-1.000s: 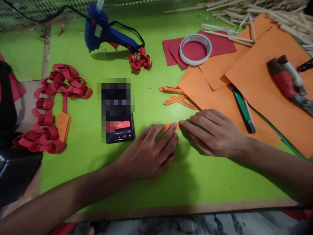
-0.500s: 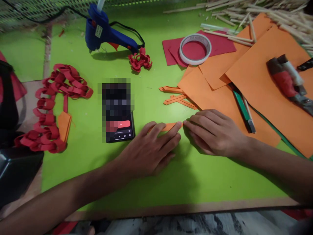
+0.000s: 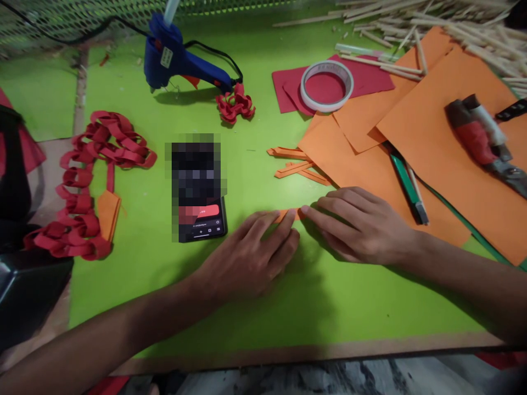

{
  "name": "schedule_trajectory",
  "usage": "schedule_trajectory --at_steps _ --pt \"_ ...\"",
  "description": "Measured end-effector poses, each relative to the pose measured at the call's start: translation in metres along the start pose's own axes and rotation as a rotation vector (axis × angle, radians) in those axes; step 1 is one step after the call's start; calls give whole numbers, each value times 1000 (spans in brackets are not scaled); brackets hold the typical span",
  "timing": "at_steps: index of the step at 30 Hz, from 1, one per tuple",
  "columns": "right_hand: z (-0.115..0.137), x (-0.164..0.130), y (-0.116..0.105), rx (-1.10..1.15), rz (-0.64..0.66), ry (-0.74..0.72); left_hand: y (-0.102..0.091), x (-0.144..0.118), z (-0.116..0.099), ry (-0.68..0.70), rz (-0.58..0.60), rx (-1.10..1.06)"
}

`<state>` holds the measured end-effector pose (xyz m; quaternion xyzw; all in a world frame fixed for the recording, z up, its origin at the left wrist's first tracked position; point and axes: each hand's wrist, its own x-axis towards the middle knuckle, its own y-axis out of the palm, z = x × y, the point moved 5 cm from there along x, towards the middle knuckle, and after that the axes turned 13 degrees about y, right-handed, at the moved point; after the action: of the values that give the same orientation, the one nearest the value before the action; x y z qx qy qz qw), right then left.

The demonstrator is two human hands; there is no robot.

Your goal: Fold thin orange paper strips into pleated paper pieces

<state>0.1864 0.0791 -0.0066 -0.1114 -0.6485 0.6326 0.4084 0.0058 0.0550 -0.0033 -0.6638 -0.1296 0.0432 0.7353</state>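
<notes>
A narrow orange paper strip [image 3: 288,214] lies flat on the green table [image 3: 255,307] near the front middle. My left hand [image 3: 251,255] lies palm down on it, fingers pressing its left part. My right hand [image 3: 358,222] comes from the right, and its fingertips press the strip's right end, nearly touching the left fingers. Most of the strip is hidden under the fingers. More folded orange strips [image 3: 294,163] lie just behind my hands.
A phone [image 3: 200,206] lies left of my hands. A red paper chain [image 3: 88,181] is at far left, a blue glue gun [image 3: 177,52] and red paper flower [image 3: 235,104] at the back. Orange sheets [image 3: 432,159], a tape roll [image 3: 327,83], pens [image 3: 407,186], a cutter [image 3: 481,137] and wooden sticks [image 3: 432,22] fill the right.
My right fingertips have slid a little left along the strip toward the left hand. My left fingers shifted slightly on the strip. Nothing else moved.
</notes>
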Motion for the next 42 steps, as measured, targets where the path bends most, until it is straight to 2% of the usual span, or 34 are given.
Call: schedule_trajectory --at_steps 8,12,18,27,33,37,42 --pt "1 2 2 16 22 8 -16 -13 -1 78 -188 125" --pt "0 2 2 30 19 16 -17 -16 13 -6 -145 149" --pt "2 -1 -4 70 -69 -34 -12 -14 17 21 -110 102" --pt "-4 0 0 155 -24 40 -17 -22 33 -28 -206 -37" --pt "-4 1 -1 199 -27 31 -19 -24 25 131 -175 38" --pt "-4 1 -1 207 -29 41 -18 -24 22 88 -190 77" --pt "1 0 -1 224 -49 74 -15 -22 23 33 -182 26"
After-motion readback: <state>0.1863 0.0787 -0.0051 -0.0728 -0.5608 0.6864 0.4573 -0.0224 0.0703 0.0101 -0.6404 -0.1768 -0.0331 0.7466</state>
